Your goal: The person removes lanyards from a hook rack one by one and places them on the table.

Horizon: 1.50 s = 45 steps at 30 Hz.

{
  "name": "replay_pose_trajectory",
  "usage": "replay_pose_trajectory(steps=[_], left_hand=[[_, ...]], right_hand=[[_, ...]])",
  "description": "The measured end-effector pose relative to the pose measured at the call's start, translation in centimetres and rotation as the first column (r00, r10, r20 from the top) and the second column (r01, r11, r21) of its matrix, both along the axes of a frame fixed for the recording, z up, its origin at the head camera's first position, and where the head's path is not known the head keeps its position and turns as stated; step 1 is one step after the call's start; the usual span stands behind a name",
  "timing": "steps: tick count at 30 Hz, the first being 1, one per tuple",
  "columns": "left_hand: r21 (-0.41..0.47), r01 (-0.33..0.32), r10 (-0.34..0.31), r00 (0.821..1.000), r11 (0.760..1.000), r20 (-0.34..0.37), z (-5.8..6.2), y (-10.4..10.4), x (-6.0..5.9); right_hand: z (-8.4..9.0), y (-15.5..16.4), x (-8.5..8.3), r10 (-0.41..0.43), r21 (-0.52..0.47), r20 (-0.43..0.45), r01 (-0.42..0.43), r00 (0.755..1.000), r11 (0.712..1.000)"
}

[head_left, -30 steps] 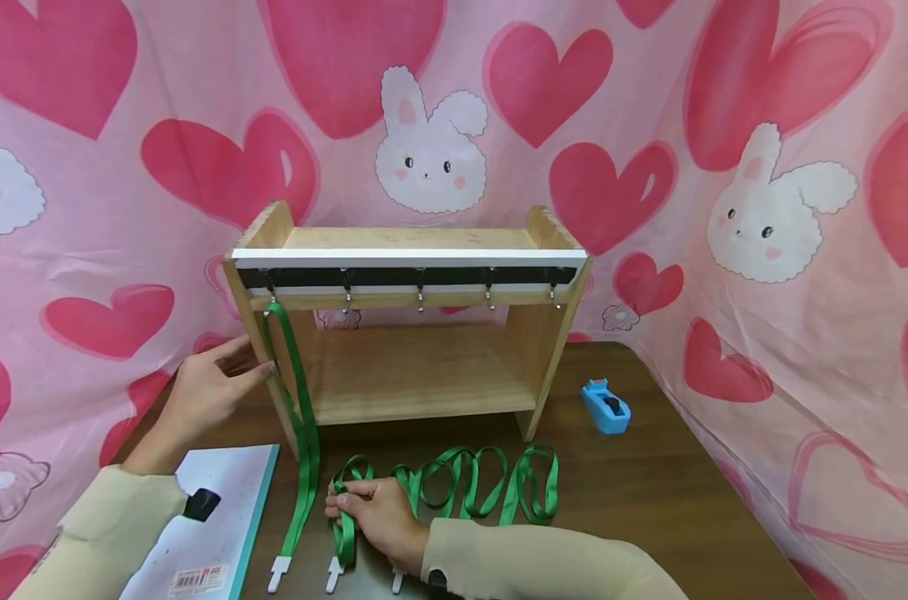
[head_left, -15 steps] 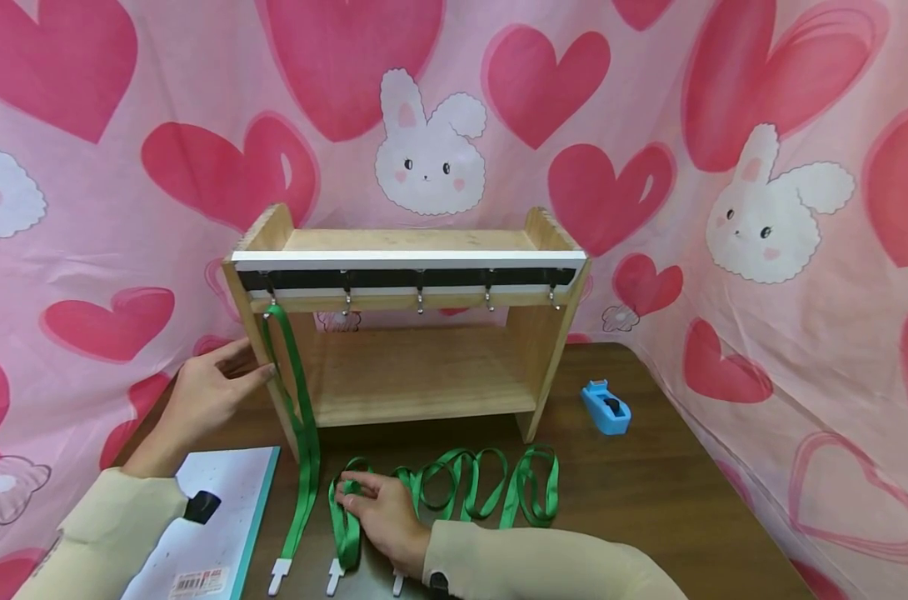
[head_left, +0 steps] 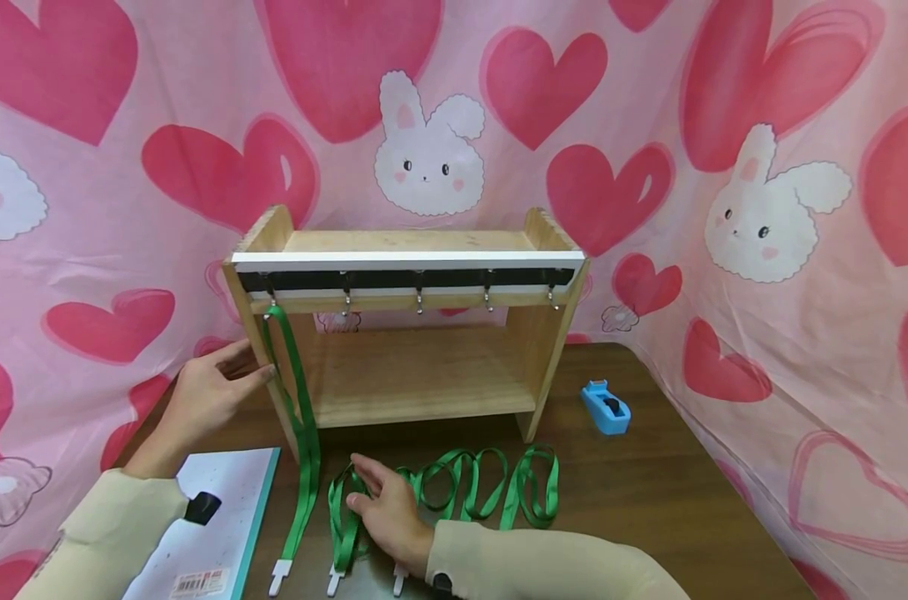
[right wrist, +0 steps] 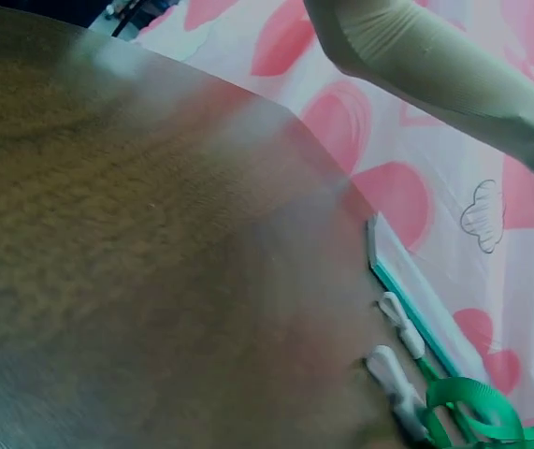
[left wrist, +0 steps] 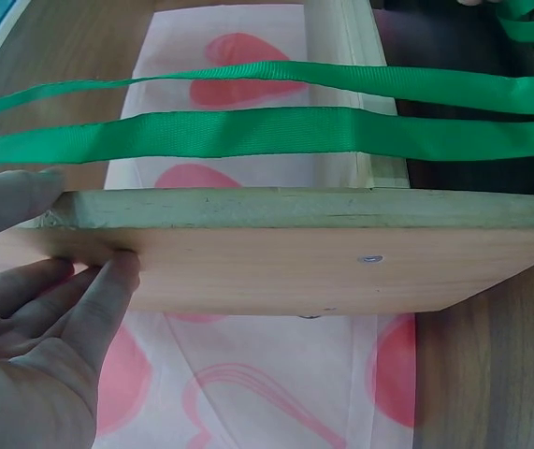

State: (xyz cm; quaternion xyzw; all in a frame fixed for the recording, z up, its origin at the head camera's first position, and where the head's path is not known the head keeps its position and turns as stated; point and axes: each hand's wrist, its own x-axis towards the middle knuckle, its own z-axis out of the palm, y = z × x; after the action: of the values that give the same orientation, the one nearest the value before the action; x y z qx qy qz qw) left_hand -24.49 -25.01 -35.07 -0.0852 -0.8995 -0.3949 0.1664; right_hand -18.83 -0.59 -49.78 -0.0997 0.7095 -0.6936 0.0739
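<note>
My left hand [head_left: 210, 396] grips the left side panel of a small wooden shelf [head_left: 424, 367]. In the left wrist view the thumb lies on the panel's front edge [left wrist: 276, 208], and the fingers press its outer face. A green lanyard [head_left: 301, 400] hangs from the leftmost hook, its white clip [head_left: 280, 575] down on the table. My right hand [head_left: 394, 512] is beside a second, loosely looped green lanyard [head_left: 341, 529], fingers extended and thumb apart. Whether it touches the strap is unclear. In the right wrist view, white clips [right wrist: 393, 379] and a green strap [right wrist: 477, 398] show.
More green lanyards [head_left: 532, 492] lie looped in a row to the right. Several metal hooks [head_left: 420, 302] line the shelf's front rail. A blue tape dispenser [head_left: 606, 408] stands on the right, and a white pad with a teal edge [head_left: 217, 500] lies on the left.
The right hand's fingers have spread and straightened, letting go of the second lanyard, whose loops now lie loose. The left hand and the hanging lanyard have stayed in place.
</note>
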Motion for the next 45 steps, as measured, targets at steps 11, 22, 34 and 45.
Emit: replay_pose_trajectory(steps=[11, 22, 34, 45], left_hand=[[-0.003, 0.006, -0.006, 1.000, 1.000, -0.012, 0.0, 0.1, -0.1], [0.000, 0.007, -0.007, 1.000, 1.000, -0.012, -0.1, 0.0, -0.2], [-0.002, 0.000, 0.000, 1.000, 1.000, -0.032, -0.2, -0.1, 0.0], [0.002, 0.018, -0.018, 1.000, 1.000, -0.020, -0.2, -0.2, -0.1]], right_hand=[[3.9, 1.0, -1.9, 0.079, -0.061, -0.149, -0.089, 0.986, 0.994], [10.5, 2.1, -4.3, 0.113, -0.140, -0.234, -0.148, 0.966, 0.979], [16.7, 1.6, -6.5, 0.143, 0.003, -0.441, -0.157, 0.886, 0.988], [18.7, -0.5, -7.0, 0.194, 0.099, -0.445, -0.167, 0.874, 0.981]])
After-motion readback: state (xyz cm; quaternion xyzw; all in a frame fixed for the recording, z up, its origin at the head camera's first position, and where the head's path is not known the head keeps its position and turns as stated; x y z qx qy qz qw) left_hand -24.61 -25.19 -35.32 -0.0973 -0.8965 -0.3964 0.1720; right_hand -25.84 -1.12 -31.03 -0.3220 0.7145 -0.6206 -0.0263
